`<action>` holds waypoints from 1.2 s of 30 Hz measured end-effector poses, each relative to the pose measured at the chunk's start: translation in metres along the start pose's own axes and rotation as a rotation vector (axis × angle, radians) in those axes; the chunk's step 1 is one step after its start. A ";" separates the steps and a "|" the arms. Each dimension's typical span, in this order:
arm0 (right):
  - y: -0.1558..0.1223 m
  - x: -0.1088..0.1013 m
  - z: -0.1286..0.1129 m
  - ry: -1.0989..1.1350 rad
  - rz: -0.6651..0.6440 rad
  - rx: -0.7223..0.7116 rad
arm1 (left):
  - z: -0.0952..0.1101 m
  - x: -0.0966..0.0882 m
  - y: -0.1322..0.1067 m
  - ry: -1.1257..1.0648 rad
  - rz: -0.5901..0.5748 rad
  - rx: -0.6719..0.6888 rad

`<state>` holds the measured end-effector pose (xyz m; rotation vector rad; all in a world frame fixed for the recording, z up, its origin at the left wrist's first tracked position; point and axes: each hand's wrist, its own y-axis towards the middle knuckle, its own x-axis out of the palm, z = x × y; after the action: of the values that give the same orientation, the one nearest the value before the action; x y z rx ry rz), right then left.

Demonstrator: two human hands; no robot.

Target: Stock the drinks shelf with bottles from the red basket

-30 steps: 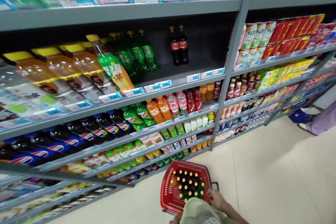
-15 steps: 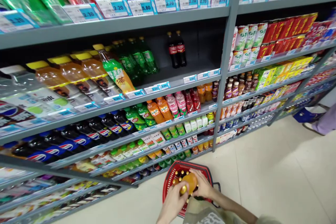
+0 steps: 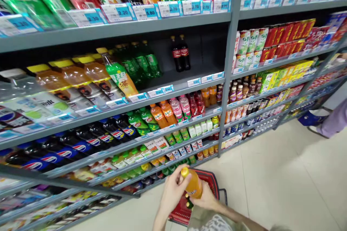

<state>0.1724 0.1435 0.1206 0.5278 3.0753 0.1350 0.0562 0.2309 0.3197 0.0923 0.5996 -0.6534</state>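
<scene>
Both my hands hold an orange soda bottle (image 3: 194, 185) with a yellow cap, tilted above the red shopping basket (image 3: 214, 182). The fingers of my left hand (image 3: 171, 186) close around the bottle's neck, just below the cap. My right hand (image 3: 208, 197) is wrapped about the lower body from the other side, its fingers partly hidden by the bottle. Beneath them, a few dark bottles (image 3: 189, 203) show inside the basket, which stands on the floor. My hands and forearms cover much of its contents.
A long grey drinks shelf (image 3: 173, 92) runs along the left and ahead. Two cola bottles (image 3: 180, 53) stand at the back of one level, near several green bottles (image 3: 143, 61). Another person's purple-clad leg (image 3: 333, 122) is at the right, beside a blue container (image 3: 313, 116).
The orange soda bottle has risen out of the basket and turned, showing more of its side. My left hand has moved up with it. The view has shifted slightly.
</scene>
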 end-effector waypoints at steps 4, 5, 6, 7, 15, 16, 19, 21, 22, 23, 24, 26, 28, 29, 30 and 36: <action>0.008 0.001 -0.034 0.141 -0.018 -0.040 | -0.022 0.017 0.011 -0.271 0.339 0.039; 0.010 0.002 -0.045 0.192 -0.018 -0.045 | -0.029 0.021 0.012 -0.314 0.374 0.051; 0.012 0.003 -0.055 0.245 -0.018 -0.044 | -0.035 0.024 0.012 -0.341 0.384 0.060; 0.014 0.005 -0.064 0.294 -0.015 -0.033 | -0.042 0.027 0.011 -0.364 0.373 0.065; 0.040 0.021 -0.105 0.425 0.098 0.077 | -0.094 0.045 -0.028 -0.517 0.247 0.036; 0.042 0.023 -0.109 0.431 0.105 0.094 | -0.097 0.047 -0.035 -0.537 0.251 0.040; 0.042 0.032 -0.121 0.445 0.082 0.161 | -0.097 0.048 -0.057 -0.644 0.225 0.038; 0.041 0.039 -0.126 0.436 0.080 0.178 | -0.098 0.044 -0.068 -0.744 0.180 0.025; 0.040 0.043 -0.127 0.430 0.084 0.181 | -0.100 0.041 -0.073 -0.797 0.159 0.016; 0.038 0.048 -0.128 0.422 0.083 0.185 | -0.103 0.038 -0.076 -0.850 0.153 0.004; 0.036 0.052 -0.128 0.414 0.073 0.195 | -0.108 0.035 -0.079 -0.901 0.151 -0.010; 0.032 0.061 -0.128 0.396 0.034 0.224 | -0.118 0.029 -0.084 -1.011 0.155 -0.048; 0.026 0.068 -0.129 0.381 -0.002 0.250 | -0.126 0.026 -0.088 -1.120 0.139 -0.083; 0.024 0.072 -0.130 0.375 -0.012 0.256 | -0.128 0.024 -0.090 -1.159 0.123 -0.097; 0.022 0.076 -0.130 0.372 -0.015 0.257 | -0.131 0.023 -0.091 -1.182 0.104 -0.105; 0.015 0.100 -0.127 0.405 -0.028 0.299 | -0.139 0.010 -0.094 -1.114 0.112 -0.075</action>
<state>0.0787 0.1811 0.2481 0.5208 3.5233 -0.2554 -0.0623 0.1869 0.2089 -0.2982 -0.4546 -0.4764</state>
